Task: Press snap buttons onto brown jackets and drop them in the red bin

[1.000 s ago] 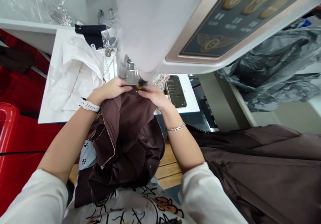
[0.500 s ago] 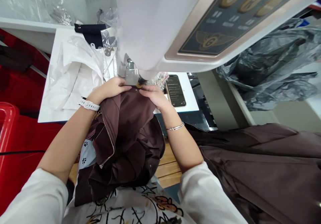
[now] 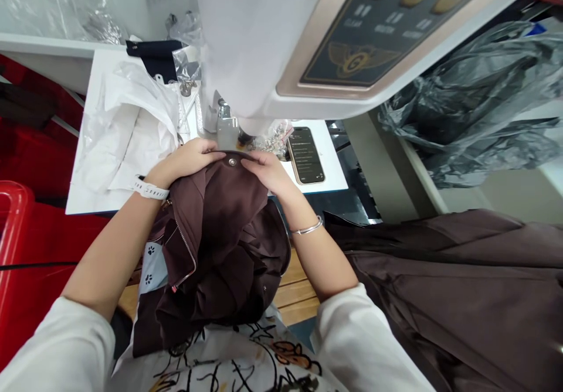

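Observation:
A dark brown zippered garment (image 3: 222, 210) lies bunched over my lap, its upper edge raised to the white machine (image 3: 246, 46). My left hand (image 3: 191, 160) pinches that edge on one side. On the other side my right hand (image 3: 266, 172) grips it, thumb and fingers closed on the cloth. Between the two hands a round metal snap button (image 3: 232, 162) shows on the fabric. Just beyond the edge is the machine's pressing head (image 3: 243, 137), with a clear guard (image 3: 227, 131) beside it.
A phone (image 3: 307, 154) and a bag of small metal parts (image 3: 272, 137) lie on the white table (image 3: 332, 169). White cloth or paper (image 3: 136, 140) covers its left side. A red bin (image 3: 26, 234) stands at left. More brown garments (image 3: 461, 280) and grey plastic bags (image 3: 479, 99) are at right.
The garment's edge has come back slightly from under the pressing head, and the snap button now shows plainly. Both hands keep their hold. The view has shifted a little.

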Available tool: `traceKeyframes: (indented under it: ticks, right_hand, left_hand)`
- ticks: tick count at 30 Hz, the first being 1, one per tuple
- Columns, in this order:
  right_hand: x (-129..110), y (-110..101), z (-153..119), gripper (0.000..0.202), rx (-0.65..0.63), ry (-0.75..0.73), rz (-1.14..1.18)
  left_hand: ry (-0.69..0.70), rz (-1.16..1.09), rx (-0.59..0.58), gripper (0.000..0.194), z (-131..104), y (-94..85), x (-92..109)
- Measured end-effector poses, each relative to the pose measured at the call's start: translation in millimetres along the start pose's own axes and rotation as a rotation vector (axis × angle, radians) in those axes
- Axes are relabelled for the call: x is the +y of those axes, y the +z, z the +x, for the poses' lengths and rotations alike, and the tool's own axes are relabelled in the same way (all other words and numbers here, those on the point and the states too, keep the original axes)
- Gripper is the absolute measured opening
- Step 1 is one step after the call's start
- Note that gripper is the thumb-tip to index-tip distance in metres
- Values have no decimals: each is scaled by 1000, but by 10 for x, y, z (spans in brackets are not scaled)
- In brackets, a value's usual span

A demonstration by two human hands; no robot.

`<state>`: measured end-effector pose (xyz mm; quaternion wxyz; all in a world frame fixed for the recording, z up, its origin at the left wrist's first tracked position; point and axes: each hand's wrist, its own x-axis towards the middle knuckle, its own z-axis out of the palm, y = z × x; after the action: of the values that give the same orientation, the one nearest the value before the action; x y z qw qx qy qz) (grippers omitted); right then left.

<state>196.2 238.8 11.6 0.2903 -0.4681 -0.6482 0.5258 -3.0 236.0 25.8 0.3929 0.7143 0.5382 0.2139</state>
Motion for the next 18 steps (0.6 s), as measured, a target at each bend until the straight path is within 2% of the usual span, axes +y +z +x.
traceKeyframes:
  ticks: [1, 3, 4, 5, 7, 9, 10, 12, 14, 16, 18]
  right_hand:
    - [-16, 9, -76, 18, -37, -6, -43]
    - [-17, 10, -232, 22, -150, -10, -70]
    - [4, 0, -298, 22, -169, -16, -80]
    - [43, -18, -347, 21, -121, -28, -105]
    - [170, -65, -380, 19, 147, -65, -228]
    - [337, -109, -337, 25, 424, -118, -418]
    - [419, -122, -298, 26, 498, -146, -499]
    - [552, -123, -220, 20, 546, -184, -578]
    - [628, -98, -170, 12, 578, -204, -576]
    - [653, -69, -157, 11, 613, -219, -572]
    - [650, -50, -163, 9, 635, -257, -589]
  left_hand:
    - [-8, -5, -12, 32, -98, -4, 54]
    - [-4, -54, -111, 31, -343, 0, 172]
    - [-1, -69, -188, 30, -481, 16, 224]
    - [2, -71, -268, 29, -623, 47, 262]
    - [8, -41, -389, 23, -895, 176, 265]
    - [-9, 15, -436, 19, -1132, 407, 150]
    - [-35, 37, -449, 18, -1234, 554, 54]
    - [-151, 47, -428, 16, -1407, 870, -181]
    - [-227, -53, -372, 17, -1543, 1150, -404]
    - [-265, -172, -259, 18, -1647, 1334, -554]
    - [-284, -253, -157, 19, -1710, 1411, -617]
